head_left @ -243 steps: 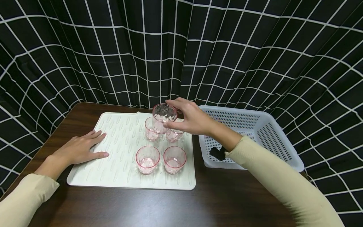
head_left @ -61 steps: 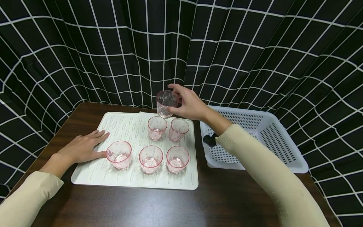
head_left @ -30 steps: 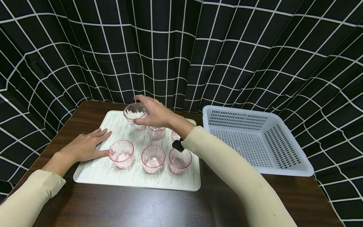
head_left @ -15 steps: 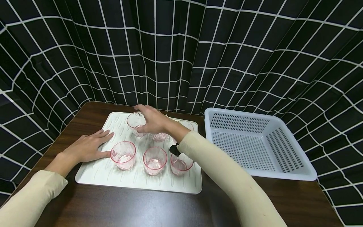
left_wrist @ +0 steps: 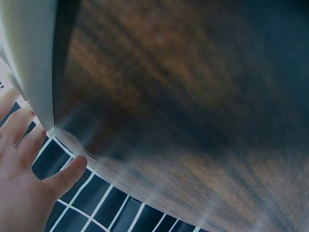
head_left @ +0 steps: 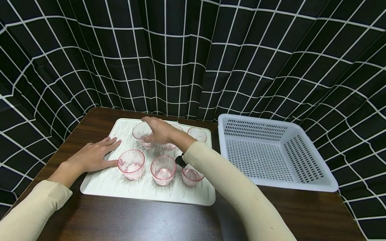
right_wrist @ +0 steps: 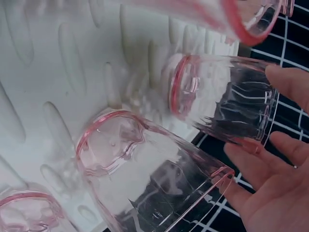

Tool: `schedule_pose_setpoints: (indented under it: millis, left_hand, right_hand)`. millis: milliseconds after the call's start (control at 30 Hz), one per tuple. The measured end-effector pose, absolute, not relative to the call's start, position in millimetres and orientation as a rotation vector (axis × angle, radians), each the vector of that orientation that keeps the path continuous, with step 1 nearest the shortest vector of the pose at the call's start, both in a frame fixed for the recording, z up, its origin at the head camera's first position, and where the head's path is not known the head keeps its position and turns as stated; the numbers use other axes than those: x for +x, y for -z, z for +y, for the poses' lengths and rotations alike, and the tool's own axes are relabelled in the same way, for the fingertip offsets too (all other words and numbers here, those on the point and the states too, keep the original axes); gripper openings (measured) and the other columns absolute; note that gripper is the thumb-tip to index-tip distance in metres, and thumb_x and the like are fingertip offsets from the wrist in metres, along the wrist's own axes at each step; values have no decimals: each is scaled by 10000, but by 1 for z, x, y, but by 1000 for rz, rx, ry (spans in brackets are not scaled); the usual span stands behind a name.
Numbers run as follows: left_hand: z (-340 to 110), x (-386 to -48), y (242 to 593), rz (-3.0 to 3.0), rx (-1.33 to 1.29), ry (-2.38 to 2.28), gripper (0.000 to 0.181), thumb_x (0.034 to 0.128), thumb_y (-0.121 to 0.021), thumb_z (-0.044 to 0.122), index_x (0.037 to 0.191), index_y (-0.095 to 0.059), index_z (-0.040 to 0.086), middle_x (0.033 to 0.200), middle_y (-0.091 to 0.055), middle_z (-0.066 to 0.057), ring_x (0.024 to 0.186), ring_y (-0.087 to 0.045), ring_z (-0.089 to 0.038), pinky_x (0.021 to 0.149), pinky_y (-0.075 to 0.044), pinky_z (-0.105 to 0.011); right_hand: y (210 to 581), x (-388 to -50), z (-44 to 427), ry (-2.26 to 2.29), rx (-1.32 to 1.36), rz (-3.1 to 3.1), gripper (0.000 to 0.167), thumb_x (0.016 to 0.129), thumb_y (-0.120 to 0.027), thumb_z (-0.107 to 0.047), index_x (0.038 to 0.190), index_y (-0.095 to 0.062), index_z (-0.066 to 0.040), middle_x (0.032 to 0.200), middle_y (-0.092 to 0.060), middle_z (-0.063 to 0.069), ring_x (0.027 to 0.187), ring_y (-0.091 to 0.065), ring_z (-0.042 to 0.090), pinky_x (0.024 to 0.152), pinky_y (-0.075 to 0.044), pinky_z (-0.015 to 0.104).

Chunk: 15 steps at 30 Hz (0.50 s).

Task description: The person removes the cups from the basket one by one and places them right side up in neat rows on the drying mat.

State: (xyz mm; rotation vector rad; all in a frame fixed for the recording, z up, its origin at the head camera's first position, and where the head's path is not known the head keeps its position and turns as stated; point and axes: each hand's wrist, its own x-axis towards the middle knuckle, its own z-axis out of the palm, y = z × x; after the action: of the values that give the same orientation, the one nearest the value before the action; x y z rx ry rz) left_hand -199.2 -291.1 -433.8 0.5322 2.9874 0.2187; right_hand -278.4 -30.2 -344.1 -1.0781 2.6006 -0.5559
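Observation:
In the head view, a clear, pink-tinted glass [head_left: 141, 131] stands at the back left of a white ribbed draining mat [head_left: 99, 184]. My right hand [head_left: 161, 131] holds its rim, thumb and fingers on opposite sides; the right wrist view shows this glass [right_wrist: 227, 96] with its base at the mat. Beside it, the back-middle glass [right_wrist: 154, 169] is partly hidden by the hand in the head view. My left hand [head_left: 91, 156] lies spread on the mat's left edge, its thumb close to the front-left glass [head_left: 131, 164]. The left wrist view shows that hand [left_wrist: 29, 169] with straight fingers.
More glasses stand on the mat: front middle [head_left: 164, 170], front right [head_left: 191, 175] partly behind my sleeve, and back right [head_left: 197, 134]. A pale blue perforated basket [head_left: 313, 187] sits to the right on the dark wooden table [head_left: 144, 221]. A black gridded curtain [head_left: 181, 50] hangs behind.
My right hand has carried a glass left from above the back row and lowered it onto the mat's back left. The front-left glass was absent eight seconds ago. My left hand has stayed put.

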Motion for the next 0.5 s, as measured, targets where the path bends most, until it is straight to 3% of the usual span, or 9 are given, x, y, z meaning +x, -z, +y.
schedule_pose_setpoints:
  millis: [167,333,500]
  left_hand:
    - [-290,-199,433,2985,534,-219,921,860,-597,694,1502,-427,56,1527,-383,-264,1405,-320,-499,984,-314,-751]
    - [-289,-199,431,2993,553,-225,904,866,-604,680,1494,-438,51,1518,-392,-269,1396,-335,-503,970,-336,-740]
    - [-290,-200,431,2990,551,-209,919,865,-586,701,1496,-434,51,1519,-391,-268,1395,-337,-502,968,-334,-742]
  right_hand:
    - [344,-279,-29,567,-1074,2588,747,914,-729,-173,1530,-321,-61,1522,-450,134,1268,-561,210,1119,-350,285]
    - [341,-279,-27,523,-1021,2590,772,929,-710,-210,1559,-277,-101,1553,-415,99,1399,-423,189,1134,-331,293]
    - [336,-280,-25,518,-989,2568,758,952,-677,-259,1565,-265,-86,1563,-400,100,1431,-376,197,1146,-310,289]
